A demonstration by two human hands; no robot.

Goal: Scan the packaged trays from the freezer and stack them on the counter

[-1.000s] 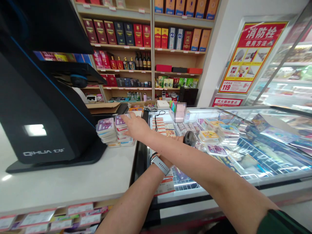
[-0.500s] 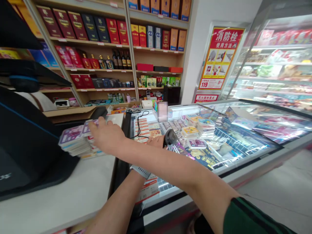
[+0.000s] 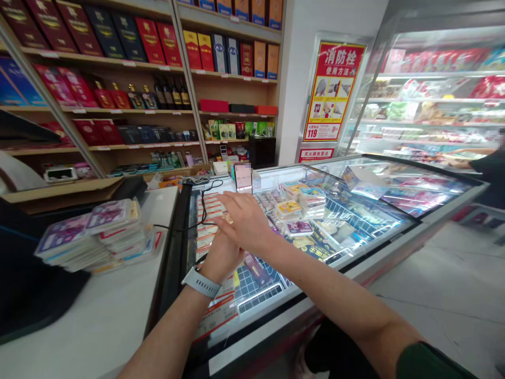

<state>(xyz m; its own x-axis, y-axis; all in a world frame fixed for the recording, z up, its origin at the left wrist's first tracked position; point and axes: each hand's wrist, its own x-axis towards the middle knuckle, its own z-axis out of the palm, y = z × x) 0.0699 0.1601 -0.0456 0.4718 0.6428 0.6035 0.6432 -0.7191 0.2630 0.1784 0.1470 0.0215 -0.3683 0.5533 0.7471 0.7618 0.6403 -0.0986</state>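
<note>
My right hand (image 3: 250, 223) crosses over my left hand (image 3: 224, 255), its fingers stretched out and nothing seen in them. The left hand wears a grey-strapped watch (image 3: 202, 282) at the wrist; its fingers are mostly covered. A black cable (image 3: 203, 210) runs up to it, and the barcode scanner that showed in its grip half a second earlier is hidden behind the right hand. Both hands are above the glass-topped freezer (image 3: 315, 310). On the white counter at left stand stacks of flat plastic packs (image 3: 112, 216), apart from the hands.
Packs of frozen food (image 3: 290, 209) are piled in the freezer's middle. A phone (image 3: 243, 176) stands upright at its far edge, with an open carton (image 3: 365, 181) further right. A dark machine (image 3: 35, 279) sits on the counter (image 3: 114, 316). Another person (image 3: 493, 168) is at far right.
My right hand has left the pack stacks and moved right, over my left hand. The scanner head has gone out of sight. The view has turned right, bringing the other person in.
</note>
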